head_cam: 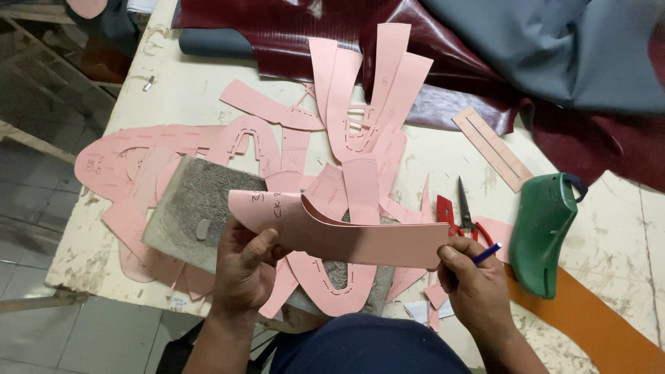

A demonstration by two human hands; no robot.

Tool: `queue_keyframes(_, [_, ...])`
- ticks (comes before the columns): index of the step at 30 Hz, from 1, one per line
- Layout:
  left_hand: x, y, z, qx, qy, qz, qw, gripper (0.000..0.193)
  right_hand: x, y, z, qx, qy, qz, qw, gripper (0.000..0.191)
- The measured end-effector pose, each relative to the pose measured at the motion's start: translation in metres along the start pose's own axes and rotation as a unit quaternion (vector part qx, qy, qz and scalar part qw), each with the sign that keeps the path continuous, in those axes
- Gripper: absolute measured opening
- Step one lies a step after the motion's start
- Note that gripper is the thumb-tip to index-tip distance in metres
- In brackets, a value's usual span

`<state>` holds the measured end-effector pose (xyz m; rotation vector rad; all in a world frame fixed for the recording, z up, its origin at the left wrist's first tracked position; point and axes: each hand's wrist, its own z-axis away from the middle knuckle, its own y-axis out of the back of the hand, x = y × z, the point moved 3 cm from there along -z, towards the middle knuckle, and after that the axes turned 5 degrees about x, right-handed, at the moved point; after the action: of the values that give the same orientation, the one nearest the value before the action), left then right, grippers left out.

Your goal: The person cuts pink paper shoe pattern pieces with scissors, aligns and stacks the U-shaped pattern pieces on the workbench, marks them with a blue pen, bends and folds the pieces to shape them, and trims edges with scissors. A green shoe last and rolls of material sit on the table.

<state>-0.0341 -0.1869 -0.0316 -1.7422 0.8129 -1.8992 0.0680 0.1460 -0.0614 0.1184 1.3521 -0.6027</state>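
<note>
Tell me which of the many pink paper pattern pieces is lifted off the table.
It is the long curved pink piece held between the left hand and the right hand. All other pink pieces lie flat on the table.

A worn, cream-painted worktable [187,90] carries a spread of pink card pattern pieces [360,90], some overlapping. A grey stone slab [190,208] lies among them at the near edge. Dark red leather [291,34] and grey leather [554,48] cover the far side. To the right lie a green shoe last [544,232], red-handled scissors [463,208], a pink slotted strip [493,149] and an orange strip [596,325].
</note>
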Motion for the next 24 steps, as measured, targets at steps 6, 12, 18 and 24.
queue_keyframes(6, [0.0051, -0.0042, 0.0007, -0.014, -0.012, -0.001, 1.000, 0.037, -0.0019, 0.0000, 0.0050, 0.003, 0.022, 0.029, 0.999, 0.017])
queue_keyframes(12, [0.0077, -0.0033, 0.0035, -0.009, -0.016, -0.012, 1.000, 0.036, -0.0040, -0.0011, 0.0071, -0.008, 0.041, 0.020, 0.999, 0.016])
queue_keyframes(18, [0.0044, -0.0015, 0.0027, -0.013, -0.022, -0.001, 1.000, 0.034, -0.0037, -0.0009, 0.0075, 0.007, 0.031, 0.046, 0.998, 0.015])
queue_keyframes(24, [0.0025, 0.0000, 0.0019, 0.003, -0.027, -0.003, 1.000, 0.033, -0.0022, -0.0015, 0.0064, -0.003, 0.034, 0.033, 0.999, 0.015])
